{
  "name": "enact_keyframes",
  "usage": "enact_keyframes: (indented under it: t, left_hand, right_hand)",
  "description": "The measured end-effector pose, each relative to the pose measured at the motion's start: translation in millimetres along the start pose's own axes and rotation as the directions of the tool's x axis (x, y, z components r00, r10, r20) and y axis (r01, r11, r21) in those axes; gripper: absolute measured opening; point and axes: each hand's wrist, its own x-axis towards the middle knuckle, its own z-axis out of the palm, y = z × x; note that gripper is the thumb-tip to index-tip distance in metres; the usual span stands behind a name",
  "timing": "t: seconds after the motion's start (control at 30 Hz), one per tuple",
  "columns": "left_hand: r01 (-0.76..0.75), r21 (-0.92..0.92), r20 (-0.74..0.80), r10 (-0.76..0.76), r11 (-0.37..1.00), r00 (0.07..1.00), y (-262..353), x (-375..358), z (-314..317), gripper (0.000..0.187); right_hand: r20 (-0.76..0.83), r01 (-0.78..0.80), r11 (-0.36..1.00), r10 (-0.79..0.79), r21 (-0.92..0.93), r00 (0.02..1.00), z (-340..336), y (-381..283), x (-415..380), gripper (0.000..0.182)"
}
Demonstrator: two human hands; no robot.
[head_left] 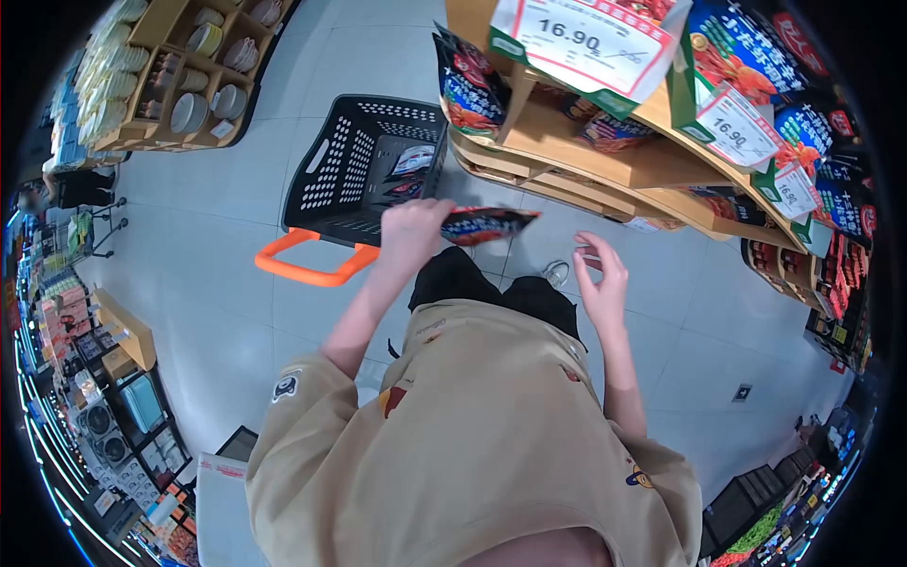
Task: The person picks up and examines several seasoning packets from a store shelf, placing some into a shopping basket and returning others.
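My left hand [414, 231] is closed on one end of a dark seasoning packet [487, 225] with red and blue print, held out level beside the basket. Just left of it stands a black shopping basket [326, 170] with perforated walls and an orange handle [315, 274]. Inside the basket lie a few similar packets [409, 175]. On the other side, my right hand [602, 269] hangs in the air with its fingers apart and slightly curled, touching nothing. The shelf edge is above it.
A curved wooden shelf [652, 180] carries several packets [472, 90] and price cards [586, 42]. At upper left a wooden rack [203, 71] holds bowls. A person [80, 187] stands by a shopping cart [90, 231] at far left. A white box [225, 510] is at lower left.
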Motion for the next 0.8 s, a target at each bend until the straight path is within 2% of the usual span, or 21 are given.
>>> enact_keyframes:
  t: [0.03, 0.1, 0.13, 0.17, 0.23, 0.3, 0.37, 0.4, 0.47, 0.5, 0.53, 0.57, 0.6, 0.63, 0.7, 0.8]
  left_hand:
    - [0.037, 0.034, 0.012, -0.037, 0.999, 0.999, -24, -2, -1, 0.016]
    - [0.079, 0.067, 0.034, -0.081, 0.995, 0.996, -66, -1, 1, 0.015]
    - [0.099, 0.088, 0.062, -0.105, 0.991, 0.993, -88, -2, 9, 0.019]
    - [0.121, 0.113, 0.087, -0.131, 0.986, 0.988, -112, -2, 19, 0.024]
    - [0.185, 0.221, 0.131, -0.217, 0.957, 0.967, -159, -1, 48, 0.022]
    - [0.251, 0.246, 0.117, -0.286, 0.936, 0.951, -197, 3, 73, 0.016]
    - [0.353, 0.227, 0.155, -0.392, 0.908, 0.907, -230, 10, 95, 0.018]
    - [0.35, 0.224, 0.157, -0.388, 0.91, 0.908, -247, 13, 108, 0.018]
    - [0.438, 0.261, 0.264, -0.5, 0.86, 0.825, -277, 21, 130, 0.021]
    - [0.432, 0.258, 0.275, -0.494, 0.864, 0.825, -284, 25, 135, 0.021]
    - [0.474, 0.262, 0.292, -0.537, 0.841, 0.792, -289, 31, 141, 0.021]
    - [0.512, 0.266, 0.31, -0.575, 0.817, 0.757, -297, 38, 150, 0.021]
    - [0.487, 0.271, 0.291, -0.553, 0.83, 0.781, -309, 41, 164, 0.02]
    - [0.47, 0.314, 0.335, -0.559, 0.825, 0.758, -312, 50, 167, 0.021]
    - [0.452, 0.251, 0.349, -0.516, 0.856, 0.782, -320, 62, 175, 0.021]
    - [0.478, 0.235, 0.347, -0.532, 0.846, 0.772, -329, 71, 188, 0.023]
  right_hand:
    - [0.0, -0.006, 1.0, 0.006, -0.002, 1.0, 6, 7, -4, 0.022]
    - [-0.047, -0.14, 0.99, 0.139, -0.01, 0.989, 17, 30, -17, 0.022]
    - [-0.045, -0.145, 0.989, 0.144, -0.015, 0.989, 19, 41, -28, 0.022]
    - [-0.049, -0.235, 0.971, 0.233, -0.038, 0.971, 22, 54, -40, 0.022]
    - [-0.052, -0.377, 0.923, 0.374, -0.082, 0.926, 26, 86, -67, 0.021]
    - [-0.046, -0.485, 0.867, 0.483, -0.112, 0.874, 28, 122, -100, 0.02]
    - [-0.013, -0.578, 0.81, 0.58, -0.103, 0.815, 27, 165, -141, 0.019]
    - [0.016, -0.619, 0.78, 0.623, -0.087, 0.782, 25, 184, -164, 0.019]
    - [0.031, -0.86, 0.509, 0.86, 0.03, 0.51, 25, 195, -200, 0.021]
    - [0.06, -0.915, 0.395, 0.915, 0.077, 0.4, 24, 185, -210, 0.023]
    - [0.092, -0.953, 0.276, 0.953, 0.122, 0.288, 22, 175, -216, 0.024]
    - [0.084, -0.955, 0.267, 0.957, 0.126, 0.279, 23, 170, -226, 0.024]
    - [0.09, -0.967, 0.218, 0.969, 0.131, 0.231, 23, 165, -236, 0.023]
    - [0.096, -0.976, 0.168, 0.979, 0.135, 0.182, 22, 159, -244, 0.023]
    - [0.076, -0.976, 0.176, 0.98, 0.128, 0.187, 22, 149, -257, 0.022]
    - [0.057, -0.973, 0.197, 0.977, 0.124, 0.205, 29, 139, -268, 0.021]
